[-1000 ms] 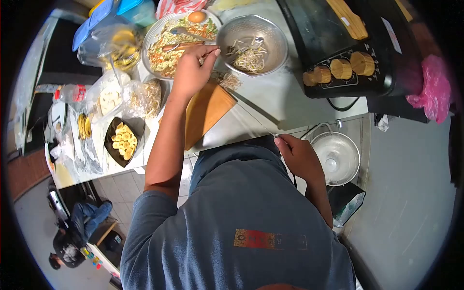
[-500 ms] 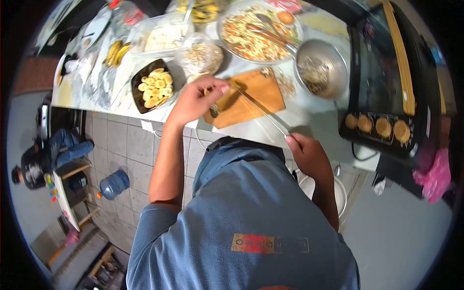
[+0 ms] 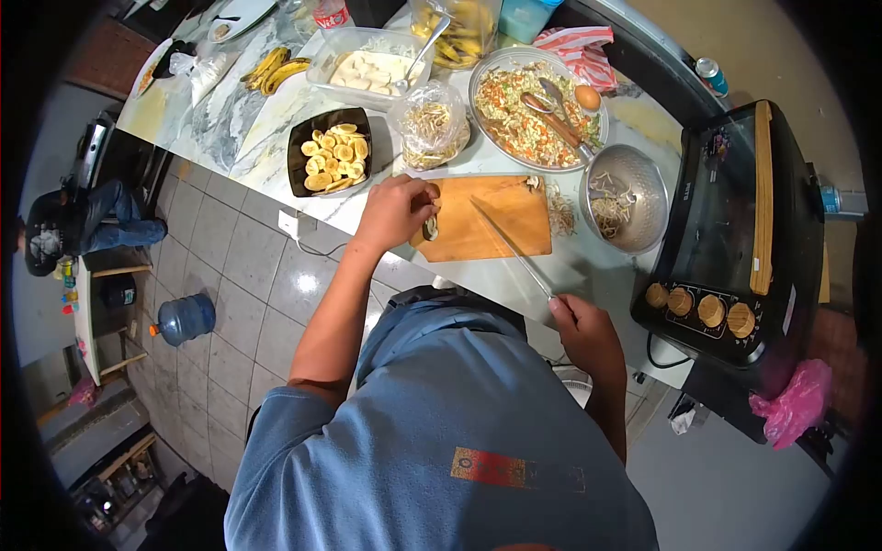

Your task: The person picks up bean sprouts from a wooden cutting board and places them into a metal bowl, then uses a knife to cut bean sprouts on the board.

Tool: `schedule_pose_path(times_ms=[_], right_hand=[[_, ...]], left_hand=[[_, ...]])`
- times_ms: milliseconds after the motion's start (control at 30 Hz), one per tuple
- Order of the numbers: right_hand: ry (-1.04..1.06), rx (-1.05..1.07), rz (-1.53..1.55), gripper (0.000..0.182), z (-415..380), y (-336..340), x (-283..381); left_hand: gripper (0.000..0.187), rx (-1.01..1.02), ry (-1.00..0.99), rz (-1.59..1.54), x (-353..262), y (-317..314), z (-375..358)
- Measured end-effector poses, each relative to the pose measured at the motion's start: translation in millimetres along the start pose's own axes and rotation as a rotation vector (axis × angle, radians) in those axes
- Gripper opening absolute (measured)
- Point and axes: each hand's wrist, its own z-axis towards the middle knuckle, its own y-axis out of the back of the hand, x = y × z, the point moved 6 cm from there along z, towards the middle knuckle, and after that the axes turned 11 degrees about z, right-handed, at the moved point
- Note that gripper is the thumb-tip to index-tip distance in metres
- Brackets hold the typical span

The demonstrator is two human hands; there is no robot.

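- The fingers (image 3: 424, 197) of the left hand (image 3: 397, 209) are curled and pinch a small pale piece of food (image 3: 431, 226) at the left edge of the wooden cutting board (image 3: 501, 239).
- The right hand (image 3: 586, 332) is closed around the handle of a long knife (image 3: 511, 248); the blade lies flat and diagonal over the board, its tip pointing far and left.
- The board rests on the pale counter (image 3: 588, 266), near its front edge.
- Just right of the board stands a metal colander (image 3: 629, 207) with bean sprouts inside.
- Farther away is a large bowl of mixed shredded vegetables (image 3: 528, 110) with an egg and spoons.
- Left of it are a bag of sprouts (image 3: 432, 124) and a black tray of banana slices (image 3: 333, 151).
- A black oven (image 3: 749, 239) stands at the right.
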Motion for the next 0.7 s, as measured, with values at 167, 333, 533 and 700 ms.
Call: schedule_pose_path(times_ms=[167,333,533,700], right_hand=[[-0.006,-0.035,0.016,0.039,0.5,3.2,-1.6],[0.000,-0.047,0.043,0.039,-0.4,1.5,-9.4],[0.006,-0.033,0.092,0.039,0.2,0.3,-13.4],[0.030,-0.092,0.155,0.040,-2.4,1.9,-18.5]], left_hand=[[0.019,-0.075,-0.034,0.180,-1.0,-4.0,-1.0],[0.015,-0.057,-0.005,0.094,-6.4,7.4,0.1],[0.011,-0.044,0.029,-0.087,-13.3,16.4,4.2],[0.009,-0.056,-0.099,-0.027,-23.0,16.4,13.5]])
